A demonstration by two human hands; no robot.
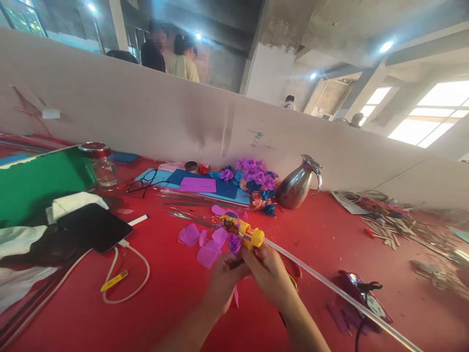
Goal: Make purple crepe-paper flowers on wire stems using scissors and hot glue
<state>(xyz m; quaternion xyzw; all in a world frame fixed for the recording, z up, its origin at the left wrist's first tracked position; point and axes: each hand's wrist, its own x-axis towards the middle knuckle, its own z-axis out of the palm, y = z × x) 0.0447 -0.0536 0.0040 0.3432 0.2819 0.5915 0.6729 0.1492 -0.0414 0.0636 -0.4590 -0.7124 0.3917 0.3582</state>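
Both my hands are close together over the red table. My left hand [227, 277] is closed around the base of a small purple paper rose [234, 243]. Right beside it, my right hand [270, 274] curls at the rear of a yellow hot glue gun [252, 237]; the grip is hidden behind my fingers. A long clear glue stick [330, 281] runs out of the gun's back, down to the lower right. Loose purple paper petals [209, 254] lie just left of the rose. Partly under my right wrist are scissors-like yellow and red handles [293, 279].
Finished paper flowers [254, 173] are heaped by the partition, beside a metal jug [298, 183]. At left are a phone [97, 227] with a white cable, a glass jar [102, 168] and glasses [144, 182]. A purple device [366, 296] with a black cord sits right. Sticks [384, 230] lie behind it.
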